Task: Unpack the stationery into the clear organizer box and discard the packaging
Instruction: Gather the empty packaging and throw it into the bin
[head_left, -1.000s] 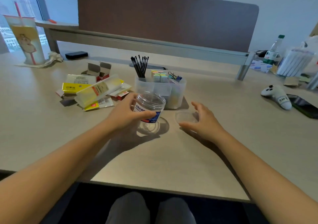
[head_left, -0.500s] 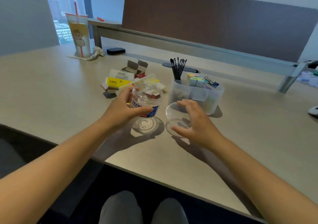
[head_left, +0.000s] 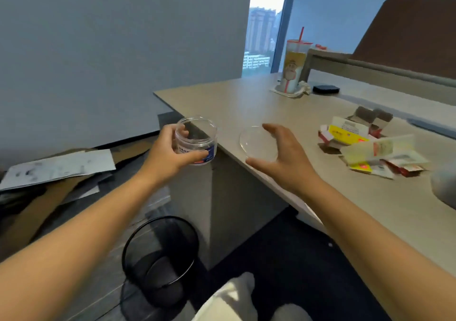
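The left hand [head_left: 170, 156] grips a clear plastic jar [head_left: 196, 139] with a blue and red label, its fingers [head_left: 197, 156] and thumb curled round the side wall; the jar is open-mouthed and held upright in the air just off the near corner of the counter [head_left: 246, 103]. The right hand [head_left: 283, 157] holds the jar's clear round lid [head_left: 256, 143], pinched at its rim between the thumb and the spread, curled fingers, over the counter's edge and just beside the jar without touching it. Below the jar, on the floor, stands a black wire-mesh wastebasket [head_left: 160, 251]. Farther right on the counter lies a heap of emptied packaging [head_left: 365, 145]: a yellow and white carton, opened small boxes with flaps up, and red and white wrappers, partly blurred. At the far end of the counter stands a tall drink cup [head_left: 293, 70] with a red straw on a crumpled napkin, with a flat black object [head_left: 325, 89] just beside it. Flattened cardboard and grey sheets [head_left: 59, 167] lie on the floor to the left. The organizer box cannot be made out with certainty; only a blurred pale shape shows at the right edge.
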`<state>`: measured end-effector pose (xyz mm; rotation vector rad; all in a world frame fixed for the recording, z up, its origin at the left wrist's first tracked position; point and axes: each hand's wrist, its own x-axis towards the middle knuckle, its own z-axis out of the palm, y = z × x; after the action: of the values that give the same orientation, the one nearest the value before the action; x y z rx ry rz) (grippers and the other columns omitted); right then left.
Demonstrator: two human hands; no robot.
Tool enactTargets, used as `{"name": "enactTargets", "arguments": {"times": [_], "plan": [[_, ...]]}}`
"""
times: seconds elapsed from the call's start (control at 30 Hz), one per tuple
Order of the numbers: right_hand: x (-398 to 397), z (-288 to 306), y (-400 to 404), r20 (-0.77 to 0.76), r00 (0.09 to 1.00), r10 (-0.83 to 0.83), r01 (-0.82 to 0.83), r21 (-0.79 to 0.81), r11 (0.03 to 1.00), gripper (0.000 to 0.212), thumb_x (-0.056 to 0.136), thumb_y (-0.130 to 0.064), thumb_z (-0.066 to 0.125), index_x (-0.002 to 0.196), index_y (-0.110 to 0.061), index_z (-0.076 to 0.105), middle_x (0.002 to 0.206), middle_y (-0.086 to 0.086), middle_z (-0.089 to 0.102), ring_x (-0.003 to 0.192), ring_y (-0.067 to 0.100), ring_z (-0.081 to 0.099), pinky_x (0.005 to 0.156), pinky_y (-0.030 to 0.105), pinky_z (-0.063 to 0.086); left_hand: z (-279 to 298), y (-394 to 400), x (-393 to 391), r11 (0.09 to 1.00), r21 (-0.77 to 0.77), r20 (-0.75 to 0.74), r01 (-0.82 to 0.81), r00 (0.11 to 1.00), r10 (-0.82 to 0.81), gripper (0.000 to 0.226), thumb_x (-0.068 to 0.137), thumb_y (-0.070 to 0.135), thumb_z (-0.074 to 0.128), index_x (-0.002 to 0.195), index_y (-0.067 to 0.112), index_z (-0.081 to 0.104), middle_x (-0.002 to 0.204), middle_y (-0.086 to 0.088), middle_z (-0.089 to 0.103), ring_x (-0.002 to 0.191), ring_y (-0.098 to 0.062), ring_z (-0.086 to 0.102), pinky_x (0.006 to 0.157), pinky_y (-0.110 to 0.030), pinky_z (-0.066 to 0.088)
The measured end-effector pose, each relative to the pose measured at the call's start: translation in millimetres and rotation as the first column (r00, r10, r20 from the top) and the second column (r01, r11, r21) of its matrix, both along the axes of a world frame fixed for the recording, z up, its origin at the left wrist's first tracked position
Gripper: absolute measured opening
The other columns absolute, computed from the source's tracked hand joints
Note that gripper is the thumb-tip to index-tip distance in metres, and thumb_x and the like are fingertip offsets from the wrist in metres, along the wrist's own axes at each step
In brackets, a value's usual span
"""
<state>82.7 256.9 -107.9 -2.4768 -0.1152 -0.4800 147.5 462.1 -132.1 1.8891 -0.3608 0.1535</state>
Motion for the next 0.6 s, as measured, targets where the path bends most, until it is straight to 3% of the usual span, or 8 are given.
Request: {"name": "enactTargets", "arguments": {"times": [0.13, 0.3, 0.47, 0.6], "plan": [[24.7, -26.1, 64.1, -0.036, 0.987, 0.157, -0.158, -0.032, 0.987, 0.071, 0.073, -0.028, 0.071, 0.132, -0.014, 0.034, 0.137, 0.006, 0.038, 0.124, 0.019, 0.034, 0.093, 0.015, 0.025, -33.1, 56.4, 6.6, 0.988, 0.053, -0.041, -0.143, 0.989, 0.145, 0.069, 0.068, 0.016, 0.075, 0.126, 0.009, 0.038, 0.117, 0.001, 0.046, 0.107, -0.013, 0.046, 0.090, -0.026, 0.036], [57.2, -79.7, 113.3, -0.255, 0.932, 0.258, -0.288, -0.085, 0.954, 0.072, 0.078, -0.027, 0.066, 0.137, -0.014, 0.026, 0.147, 0.003, 0.020, 0.134, 0.019, 0.021, 0.108, 0.028, 0.024, -86.7, 111.2, 30.8, 0.952, 0.222, -0.142, -0.210, 0.959, 0.245, 0.076, 0.065, 0.023, 0.078, 0.128, 0.010, 0.038, 0.132, -0.006, 0.045, 0.119, -0.021, 0.046, 0.099, -0.032, 0.037], [100.8, -157.6, 132.2, -0.456, 0.853, 0.255, -0.331, -0.093, 0.939, 0.066, 0.081, -0.029, 0.062, 0.135, -0.012, 0.028, 0.144, 0.005, 0.023, 0.133, 0.020, 0.024, 0.106, 0.027, 0.025, -161.1, 136.0, 56.5, 0.901, 0.381, -0.296, -0.206, 0.897, 0.330, 0.081, 0.065, 0.027, 0.079, 0.131, 0.008, 0.036, 0.137, -0.011, 0.040, 0.124, -0.025, 0.041, 0.101, -0.032, 0.034], [127.2, -215.4, 141.5, -0.573, 0.785, 0.235, -0.319, -0.049, 0.946, 0.060, 0.082, -0.024, 0.060, 0.134, -0.012, 0.032, 0.147, 0.006, 0.019, 0.136, 0.021, 0.019, 0.106, 0.028, 0.026, -216.7, 134.7, 73.9, 0.902, 0.396, -0.421, -0.171, 0.840, 0.344, 0.077, 0.064, 0.024, 0.079, 0.128, 0.007, 0.039, 0.133, -0.011, 0.045, 0.120, -0.024, 0.045, 0.097, -0.030, 0.035]]}}
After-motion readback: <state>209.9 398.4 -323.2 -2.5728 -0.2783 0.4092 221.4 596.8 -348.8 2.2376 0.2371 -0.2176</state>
